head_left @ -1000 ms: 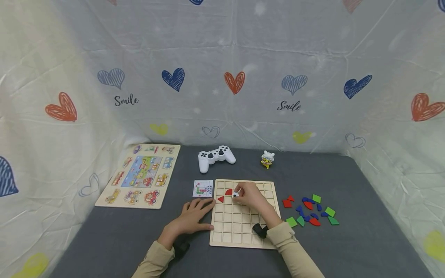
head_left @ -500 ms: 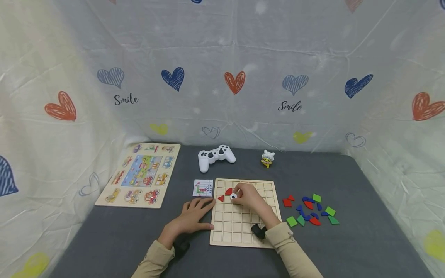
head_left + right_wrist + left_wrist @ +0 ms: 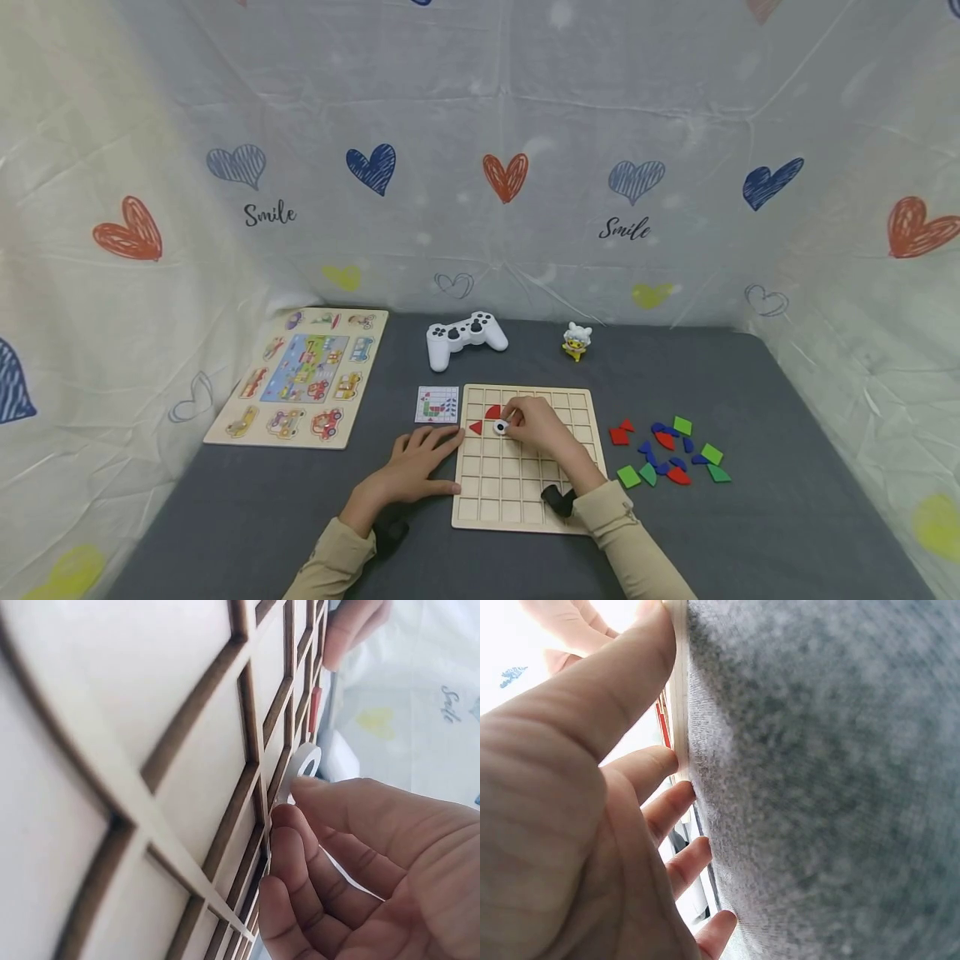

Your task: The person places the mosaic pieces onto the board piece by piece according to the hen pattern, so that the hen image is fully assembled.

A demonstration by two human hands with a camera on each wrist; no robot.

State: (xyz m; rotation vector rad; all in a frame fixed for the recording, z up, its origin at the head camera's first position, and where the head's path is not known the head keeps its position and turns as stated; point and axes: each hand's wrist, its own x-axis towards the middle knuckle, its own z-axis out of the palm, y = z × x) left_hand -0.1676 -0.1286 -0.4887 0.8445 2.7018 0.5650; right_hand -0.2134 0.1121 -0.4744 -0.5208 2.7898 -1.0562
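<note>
Here, the right hand (image 3: pixel 538 427) pinches a white disc (image 3: pixel 500 427) with a dark middle between thumb and fingertips, over the far-left part of a wooden grid board (image 3: pixel 480 487). The left hand (image 3: pixel 418 468) is spread at the board's near-left side, its thumb and forefinger touching the left edge while the other fingers reach down to the worktop (image 3: pixel 225 500). Just left of the right hand's pinch lies a red triangle (image 3: pixel 476 427), and just beyond that pinch, a rounded red piece (image 3: pixel 492 412); whether the disc touches the bottom of its square cannot be told. To set it well, I would tip the disc level with the board, centre it between the raised strips, and let go only once it lies flat. A light pinch high on the rim should spare the neighbouring pieces a nudge, and steady pressure from the left hand should stop the board sliding. The pattern card (image 3: pixel 437 405), just beyond the left hand's fingertips, is worth a glance to check the square. The loose coloured pieces (image 3: pixel 628 477) lie right of the right hand, so its forearm is best held clear of them.
</note>
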